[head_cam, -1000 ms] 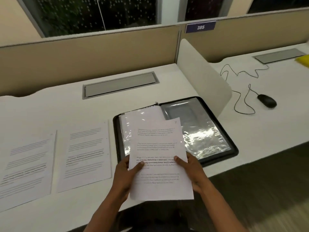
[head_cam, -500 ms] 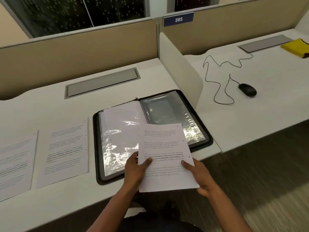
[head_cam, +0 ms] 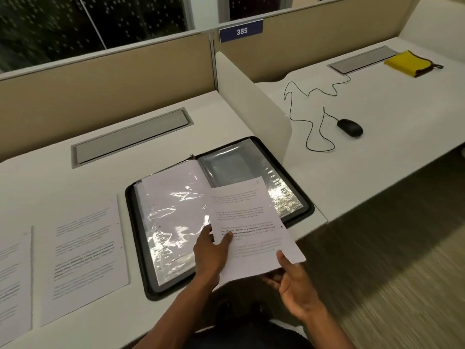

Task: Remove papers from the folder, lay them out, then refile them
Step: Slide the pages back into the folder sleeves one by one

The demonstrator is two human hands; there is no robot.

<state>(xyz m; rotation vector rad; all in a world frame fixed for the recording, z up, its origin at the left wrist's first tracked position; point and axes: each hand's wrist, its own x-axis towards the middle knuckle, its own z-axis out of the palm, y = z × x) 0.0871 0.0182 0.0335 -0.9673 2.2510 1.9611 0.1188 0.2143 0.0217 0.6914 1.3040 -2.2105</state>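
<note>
White sheet (head_cam: 251, 222) pinched by L hand (head_cam: 211, 253) & R hand (head_cam: 294, 280) over folder (head_cam: 141, 248).

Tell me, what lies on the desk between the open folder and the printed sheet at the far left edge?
In the head view, one more printed sheet lies flat between the open folder and the far-left sheet, with bare desk strips beside it.

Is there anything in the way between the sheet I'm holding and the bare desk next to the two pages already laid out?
Nothing blocks it. The held sheet sits over the open folder; lifted leftward past it, the desk around the laid-out pages shows no obstacle.
</note>
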